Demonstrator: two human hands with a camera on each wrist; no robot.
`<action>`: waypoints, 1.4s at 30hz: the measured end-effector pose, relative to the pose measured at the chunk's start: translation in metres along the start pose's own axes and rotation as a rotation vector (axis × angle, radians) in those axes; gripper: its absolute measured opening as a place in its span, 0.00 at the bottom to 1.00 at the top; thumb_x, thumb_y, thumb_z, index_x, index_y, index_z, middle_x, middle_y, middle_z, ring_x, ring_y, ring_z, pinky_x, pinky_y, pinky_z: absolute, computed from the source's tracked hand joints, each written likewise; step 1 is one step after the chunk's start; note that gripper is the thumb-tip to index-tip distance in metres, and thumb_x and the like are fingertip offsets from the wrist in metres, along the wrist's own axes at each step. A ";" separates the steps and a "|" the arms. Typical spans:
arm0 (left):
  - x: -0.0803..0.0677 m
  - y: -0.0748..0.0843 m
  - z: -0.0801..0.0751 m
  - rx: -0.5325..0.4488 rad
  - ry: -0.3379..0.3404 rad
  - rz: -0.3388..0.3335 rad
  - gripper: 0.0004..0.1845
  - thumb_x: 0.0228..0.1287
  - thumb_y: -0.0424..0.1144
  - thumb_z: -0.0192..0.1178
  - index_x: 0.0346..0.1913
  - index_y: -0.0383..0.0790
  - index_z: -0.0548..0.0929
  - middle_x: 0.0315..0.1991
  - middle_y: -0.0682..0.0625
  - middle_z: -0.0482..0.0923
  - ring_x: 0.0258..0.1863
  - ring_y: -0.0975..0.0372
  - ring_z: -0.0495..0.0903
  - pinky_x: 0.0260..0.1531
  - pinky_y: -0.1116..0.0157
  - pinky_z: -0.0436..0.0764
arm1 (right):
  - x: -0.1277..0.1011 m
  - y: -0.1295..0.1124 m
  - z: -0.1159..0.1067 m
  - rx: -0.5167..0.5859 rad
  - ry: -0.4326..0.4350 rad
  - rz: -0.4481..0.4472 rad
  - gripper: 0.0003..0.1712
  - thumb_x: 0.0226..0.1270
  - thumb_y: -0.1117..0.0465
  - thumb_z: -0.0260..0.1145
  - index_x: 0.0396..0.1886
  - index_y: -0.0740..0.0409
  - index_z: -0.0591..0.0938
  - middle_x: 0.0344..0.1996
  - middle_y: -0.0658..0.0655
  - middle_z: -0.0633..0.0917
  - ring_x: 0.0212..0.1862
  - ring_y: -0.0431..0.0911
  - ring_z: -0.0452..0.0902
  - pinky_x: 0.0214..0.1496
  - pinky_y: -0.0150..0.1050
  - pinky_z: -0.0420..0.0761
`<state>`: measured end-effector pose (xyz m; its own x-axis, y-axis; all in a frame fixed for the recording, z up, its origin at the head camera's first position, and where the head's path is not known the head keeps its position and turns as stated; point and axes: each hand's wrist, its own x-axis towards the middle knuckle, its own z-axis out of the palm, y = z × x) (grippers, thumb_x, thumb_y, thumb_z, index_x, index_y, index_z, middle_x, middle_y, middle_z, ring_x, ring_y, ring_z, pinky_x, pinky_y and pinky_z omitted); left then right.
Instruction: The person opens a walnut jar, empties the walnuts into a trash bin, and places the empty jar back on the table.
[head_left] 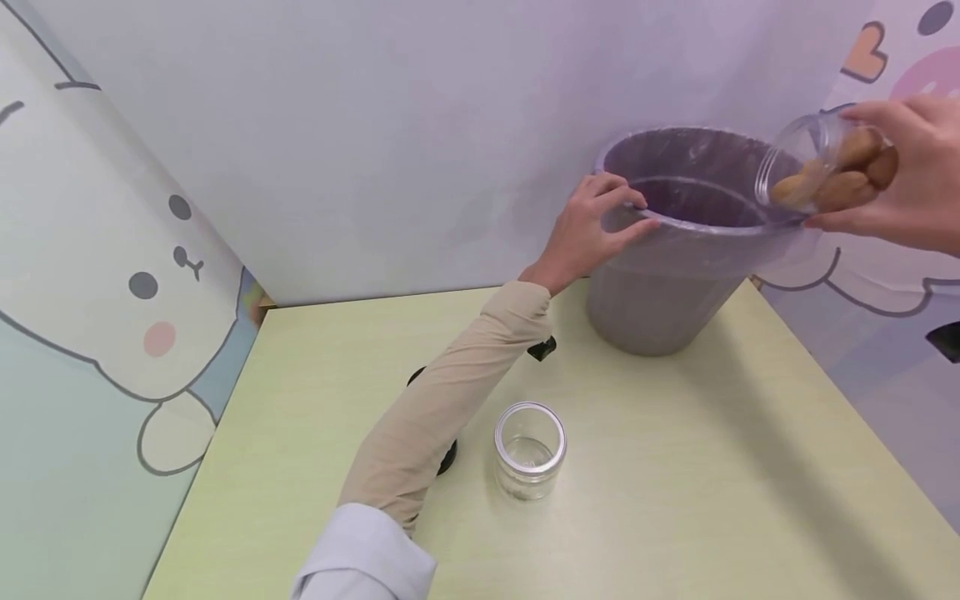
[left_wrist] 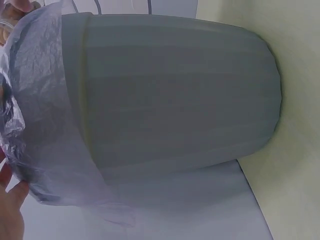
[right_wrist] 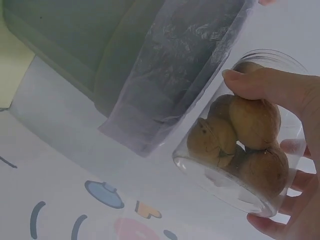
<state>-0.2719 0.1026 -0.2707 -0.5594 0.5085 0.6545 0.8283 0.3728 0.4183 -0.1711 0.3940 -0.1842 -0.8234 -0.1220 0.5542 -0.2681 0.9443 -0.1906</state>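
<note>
A grey trash can [head_left: 652, 308] lined with a thin translucent bag [left_wrist: 45, 100] stands at the back right of the table. My left hand [head_left: 588, 221] grips its near left rim, thumb outside and fingers over the edge. At the right side of the rim, my right hand [head_left: 926, 167] holds a clear jar [right_wrist: 215, 187] tipped sideways, its mouth toward the can's opening. Several brown walnuts [right_wrist: 255, 122] lie inside the jar. Thumb and fingers wrap the jar from opposite sides in the right wrist view.
Another clear jar [head_left: 528, 483] with a silvery rim stands upright, lidless, on the pale yellow table [head_left: 637, 517]. Dark objects lie partly hidden under the left forearm. Walls with cartoon drawings [head_left: 142, 283] close in the table's back and sides.
</note>
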 end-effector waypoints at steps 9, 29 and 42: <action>0.002 0.002 0.002 -0.028 -0.006 -0.004 0.13 0.57 0.51 0.67 0.39 0.46 0.85 0.43 0.54 0.74 0.50 0.63 0.68 0.57 0.76 0.58 | 0.004 -0.002 0.001 -0.120 0.033 -0.141 0.54 0.21 0.73 0.71 0.62 0.67 0.68 0.54 0.76 0.68 0.56 0.70 0.58 0.67 0.54 0.51; 0.002 0.000 0.002 -0.047 -0.002 0.003 0.13 0.58 0.49 0.67 0.39 0.45 0.84 0.43 0.54 0.74 0.49 0.63 0.67 0.57 0.77 0.58 | 0.004 -0.003 0.000 -0.213 -0.008 -0.117 0.55 0.23 0.71 0.74 0.63 0.67 0.66 0.56 0.75 0.68 0.58 0.71 0.58 0.67 0.59 0.51; 0.000 -0.002 0.004 -0.047 0.029 0.037 0.12 0.57 0.48 0.68 0.39 0.44 0.84 0.41 0.53 0.74 0.48 0.62 0.68 0.58 0.76 0.58 | 0.005 -0.004 0.001 -0.225 0.044 -0.162 0.57 0.19 0.76 0.75 0.62 0.68 0.67 0.56 0.74 0.69 0.59 0.70 0.59 0.68 0.57 0.52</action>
<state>-0.2741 0.1046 -0.2736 -0.5274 0.4983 0.6881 0.8496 0.3166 0.4219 -0.1748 0.3889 -0.1817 -0.7552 -0.2682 0.5981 -0.2728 0.9583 0.0852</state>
